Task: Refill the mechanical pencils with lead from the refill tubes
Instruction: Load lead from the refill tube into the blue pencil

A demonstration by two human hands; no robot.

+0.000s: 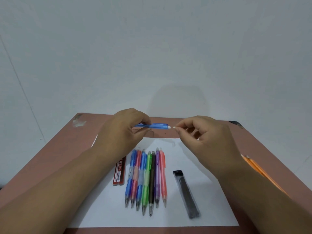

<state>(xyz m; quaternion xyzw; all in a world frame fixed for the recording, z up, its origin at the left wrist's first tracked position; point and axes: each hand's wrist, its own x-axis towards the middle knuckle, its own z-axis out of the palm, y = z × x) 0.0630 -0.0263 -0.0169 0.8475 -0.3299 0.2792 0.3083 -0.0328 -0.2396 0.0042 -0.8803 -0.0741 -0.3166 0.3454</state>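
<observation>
My left hand (125, 130) grips a blue mechanical pencil (157, 126) and holds it level above the table, its white end pointing right. Just off that end, my right hand (206, 141) pinches a small white eraser cap (174, 127) between thumb and forefinger, a short gap away from the pencil. Below the hands, several mechanical pencils (146, 179) in blue, pink, green, black, purple and coral lie side by side on a white sheet (211, 200), tips toward me. A red lead refill tube (119, 174) lies to their left. A dark lead refill tube (186, 194) lies to their right.
The white sheet covers the middle of a reddish-brown table (50, 159). Orange wooden pencils (258, 169) lie near the table's right edge, partly behind my right forearm. A plain pale wall stands just past the far table edge.
</observation>
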